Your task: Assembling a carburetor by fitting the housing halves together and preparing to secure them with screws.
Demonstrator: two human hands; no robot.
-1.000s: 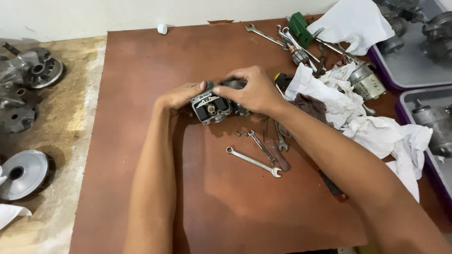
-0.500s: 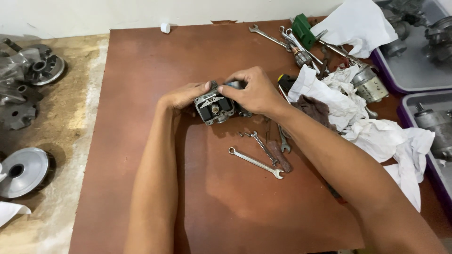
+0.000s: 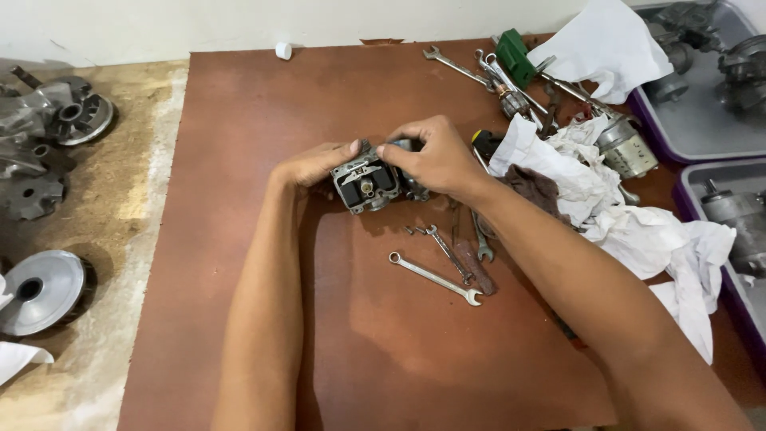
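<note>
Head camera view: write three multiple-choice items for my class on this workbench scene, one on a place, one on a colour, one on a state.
1. Where does the loose silver combination wrench lie?
A. On the brown board, nearer the camera than the hands
B. In the grey tray
C. On the white rags

2. What colour is the small cap by the wall?
A. Green
B. White
C. Black

3. How is the small grey metal engine part held?
A. Left hand only
B. Lying untouched
C. Between both hands

Answers: 1 A, it rests on the brown board below the hands. 2 B, the cap is plainly white. 3 C, the left hand and right hand both grip it.
</note>
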